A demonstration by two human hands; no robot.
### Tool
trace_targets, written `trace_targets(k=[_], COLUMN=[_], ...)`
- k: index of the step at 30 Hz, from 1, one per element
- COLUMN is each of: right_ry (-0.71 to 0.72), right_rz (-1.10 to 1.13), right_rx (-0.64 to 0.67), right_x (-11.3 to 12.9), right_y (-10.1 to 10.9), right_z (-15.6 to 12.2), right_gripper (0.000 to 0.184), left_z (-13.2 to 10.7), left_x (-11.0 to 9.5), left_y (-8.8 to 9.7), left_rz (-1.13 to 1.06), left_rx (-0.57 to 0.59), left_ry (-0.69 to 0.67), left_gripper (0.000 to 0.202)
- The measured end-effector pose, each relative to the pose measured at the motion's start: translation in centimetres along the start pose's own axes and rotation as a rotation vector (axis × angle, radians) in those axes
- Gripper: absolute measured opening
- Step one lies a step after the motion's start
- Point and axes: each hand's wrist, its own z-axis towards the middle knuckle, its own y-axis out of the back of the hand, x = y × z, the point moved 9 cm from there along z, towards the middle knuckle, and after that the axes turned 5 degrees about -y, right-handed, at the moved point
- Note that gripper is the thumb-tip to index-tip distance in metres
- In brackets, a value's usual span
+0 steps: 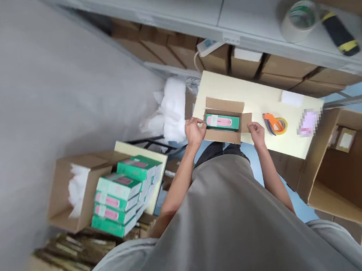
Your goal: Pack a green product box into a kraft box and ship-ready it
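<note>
A small open cardboard box (pixel 224 136) sits near the front edge of a pale yellow table (pixel 260 92). Inside it lies a green and pink product box (pixel 222 121). My left hand (pixel 195 132) is curled around the carton's left side flap. My right hand (pixel 257 134) is closed on the right side flap (pixel 246 122). Both hands are touching the carton from its two ends.
An orange tape dispenser (pixel 275 124) lies on the table right of the carton. A stack of green and pink boxes (pixel 122 195) stands at my left, beside a carton holding white padding (pixel 76 189). A large open carton (pixel 349 169) is at right. Shelves with brown boxes, a tape roll (pixel 300 18) above.
</note>
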Motion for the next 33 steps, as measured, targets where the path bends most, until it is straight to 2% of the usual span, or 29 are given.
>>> trace_targets(k=[3,7,12,16,18,20,24,27,30,33], right_ry=[-0.016,-0.005,0.033,0.1,0.138,0.174,0.281,0.37,0.434,0.465], right_rz=[0.023,-0.001,-0.067,-0.083,-0.084,-0.086,-0.076,-0.084,-0.146,-0.223], right_rx=[0.107,0.207,0.243,0.226,0.252,0.316,0.476,0.599,0.731,0.868], right_x=[0.2,1.0,1.7,2.5,3.1,3.7,4.8,5.2,5.1,4.6], right_y=[-1.6,-4.3,-7.0,-10.3,-13.3,-17.2,-25.8,-31.9,-37.5,-42.7], right_z=[-0.8,-3.8,-8.2,-12.3,-15.1,-18.7,-27.3,-33.5,-38.4,-42.0], right_gripper=[0.039,0.04,0.041,0.04,0.039,0.037,0.033,0.033,0.035,0.038], left_z=[-3.8,-8.3,-12.6,-16.8,-19.9,-23.9,-33.4,-40.0,-45.5,-49.8], left_x=[1.8,4.6,8.2,12.4,15.4,18.7,25.1,29.2,32.9,35.9], left_y=[2.5,5.4,7.6,9.9,12.3,15.5,22.8,27.2,29.8,30.6], left_rz=[-0.007,-0.029,-0.12,-0.245,-0.291,-0.314,-0.287,-0.252,-0.242,-0.242], left_rx=[-0.053,-0.119,-0.191,-0.28,-0.362,-0.475,-0.718,-0.866,-0.988,-1.06], left_ry=[0.077,0.175,0.2,0.227,0.25,0.281,0.338,0.38,0.447,0.555], left_gripper=[0.009,0.008,0.008,0.01,0.012,0.013,0.011,0.011,0.012,0.014])
